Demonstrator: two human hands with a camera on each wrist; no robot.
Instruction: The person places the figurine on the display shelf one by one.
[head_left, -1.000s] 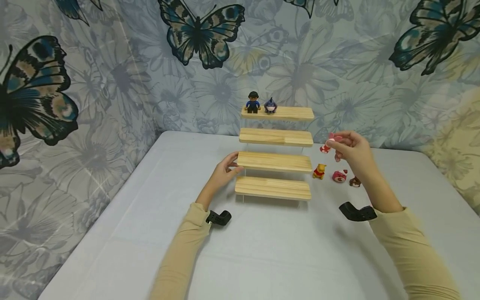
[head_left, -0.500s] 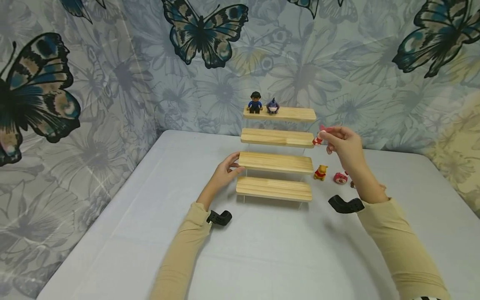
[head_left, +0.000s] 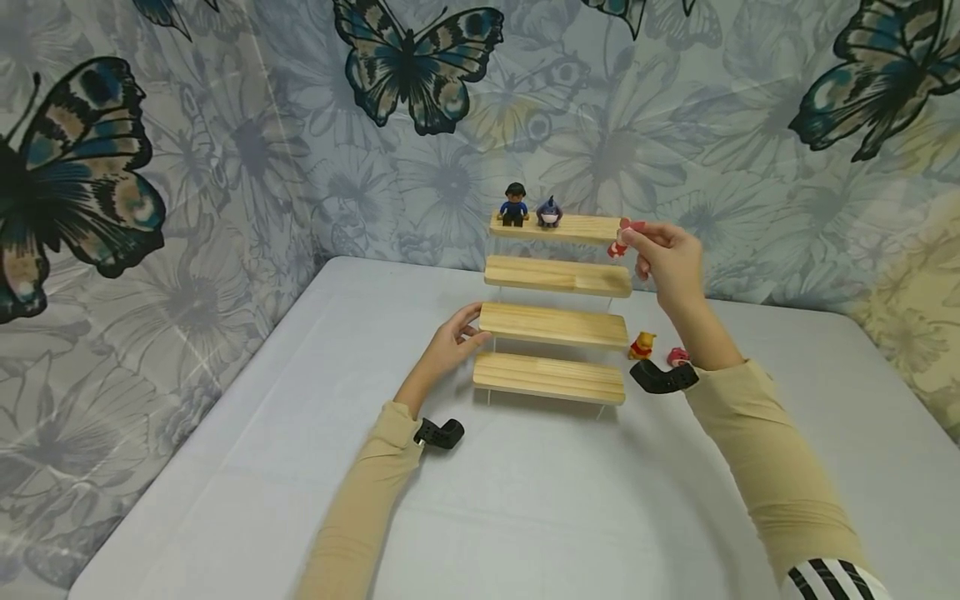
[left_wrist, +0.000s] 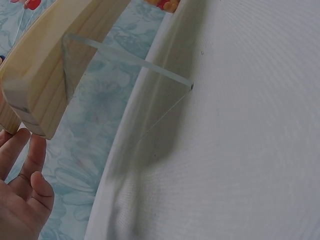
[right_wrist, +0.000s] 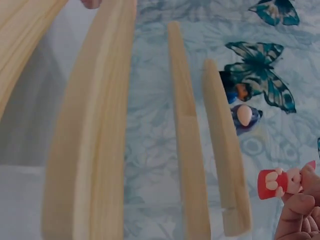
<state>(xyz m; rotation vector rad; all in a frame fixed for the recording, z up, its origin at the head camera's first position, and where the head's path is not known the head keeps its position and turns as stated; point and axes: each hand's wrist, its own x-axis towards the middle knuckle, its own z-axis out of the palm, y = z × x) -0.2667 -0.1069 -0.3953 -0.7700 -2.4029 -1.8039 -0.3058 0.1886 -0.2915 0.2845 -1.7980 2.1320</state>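
Observation:
My right hand [head_left: 671, 258] pinches a small pink pig figurine [head_left: 617, 248] in red and white between thumb and fingers. It hangs at the right end of the top wooden shelf [head_left: 585, 227]; in the right wrist view the pig figurine [right_wrist: 274, 183] lies sideways beyond that shelf's end. My left hand [head_left: 448, 343] is at the left end of the third shelf down [head_left: 555, 325]. The left wrist view has fingertips [left_wrist: 37, 142] right at the wooden board's end. A dark-haired toy person [head_left: 513, 206] and a purple donkey figurine [head_left: 550, 212] stand on the top shelf.
The four-step stand's second shelf [head_left: 558, 276] and bottom shelf [head_left: 549, 378] rest on clear supports. A yellow bear figurine [head_left: 642, 345] and a pink figurine [head_left: 677, 357] stand on the white table [head_left: 540, 500], right of the stand. Butterfly-patterned cloth [head_left: 420, 183] hangs behind.
My right hand has carried the pig figurine up and to the left, from beside the stand to the top shelf's right end. The left hand stays at the shelf end.

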